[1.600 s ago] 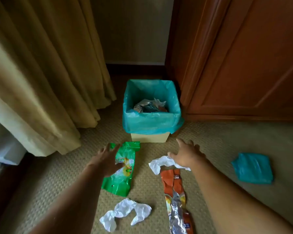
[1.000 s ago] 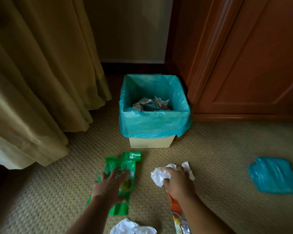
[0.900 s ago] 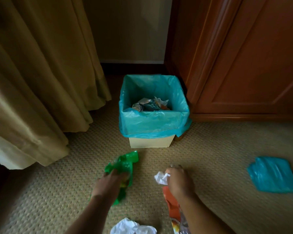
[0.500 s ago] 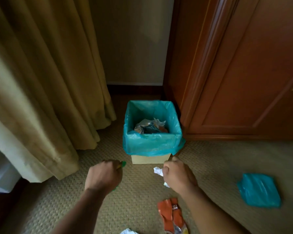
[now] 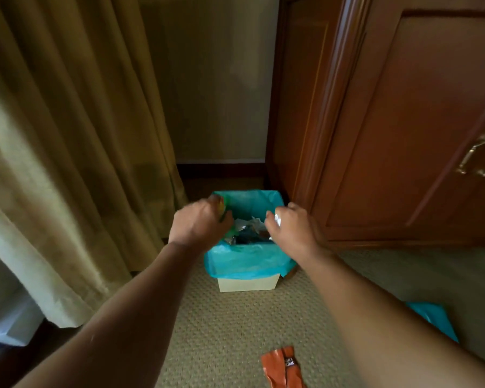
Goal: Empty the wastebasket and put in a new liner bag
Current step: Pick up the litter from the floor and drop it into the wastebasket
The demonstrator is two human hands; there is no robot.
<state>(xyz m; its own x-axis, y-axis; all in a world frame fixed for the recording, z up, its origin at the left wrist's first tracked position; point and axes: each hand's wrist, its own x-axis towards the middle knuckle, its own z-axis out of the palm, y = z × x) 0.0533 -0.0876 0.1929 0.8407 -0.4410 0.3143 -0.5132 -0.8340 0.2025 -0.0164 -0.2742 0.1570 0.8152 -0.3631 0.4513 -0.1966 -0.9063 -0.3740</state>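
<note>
I counted one wastebasket (image 5: 248,284), a pale square box on the carpet (image 5: 230,331), fitted with one teal liner bag (image 5: 247,260) folded over its rim. It stood in the corner between the curtain (image 5: 67,163) on the left and the wooden cabinet (image 5: 403,135) on the right, close to both. Two hands were over its mouth. My left hand (image 5: 199,225) was curled round a green wrapper (image 5: 224,212), of which only a small bit showed past the fingers. My right hand (image 5: 290,228) was closed on a crumpled white paper (image 5: 277,219), just a scrap of it peeking out by the knuckles. Between the hands I could see some crumpled rubbish (image 5: 249,228) inside the bag, silvery and dark; I could not count the pieces, since both hands covered part of the opening.

On the carpet nearer to me lay one orange wrapper (image 5: 284,366), cut off by the bottom edge. One folded teal bag (image 5: 434,320) lay to the right, mostly hidden behind my right forearm. The cabinet door bore one brass handle (image 5: 476,158), cut off at the right edge. Both hands were a little blurred.
</note>
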